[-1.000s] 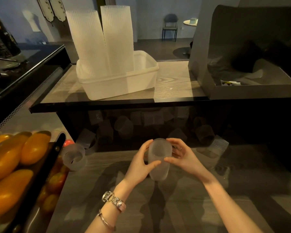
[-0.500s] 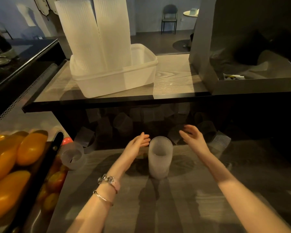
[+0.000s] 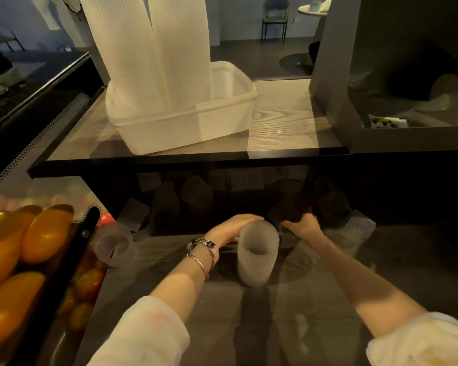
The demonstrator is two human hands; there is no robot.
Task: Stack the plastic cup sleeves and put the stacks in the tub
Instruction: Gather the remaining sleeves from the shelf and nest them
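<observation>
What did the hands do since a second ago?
Both hands let go of the small stack of sleeves, which now stands alone on the counter. They reached forward into the dark shelf: the left hand behind the stack, the right hand among loose sleeves; its grip is unclear. The tub and tall stacks stayed put.

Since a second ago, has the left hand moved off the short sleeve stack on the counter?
Yes. The left hand has let go and reached forward past the short sleeve stack, toward the dark space under the shelf.

We wear pale sleeves [image 3: 154, 328] pushed up both forearms, and a silver watch [image 3: 202, 243] and thin bangle [image 3: 200, 265] on our left wrist
</observation>
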